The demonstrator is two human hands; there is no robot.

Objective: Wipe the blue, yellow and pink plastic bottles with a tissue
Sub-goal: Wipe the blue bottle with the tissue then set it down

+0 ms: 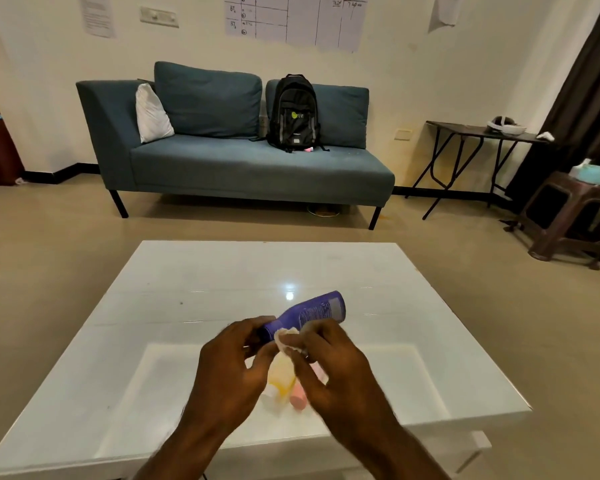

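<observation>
In your head view, your left hand [229, 365] curls round the cap end of the blue plastic bottle [317, 310], raised over the glossy white table [174, 292], base pointing to 1 o'clock. Your right hand [329, 372] pinches a crumpled white tissue [286, 338] against its neck. Toward 6 o'clock, under your hands, the yellow plastic bottle [280, 378] and pink plastic bottle [298, 399] lie side by side

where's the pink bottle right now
Head view: the pink bottle lies on the white table under the right hand, right of the yellow bottle.
</observation>
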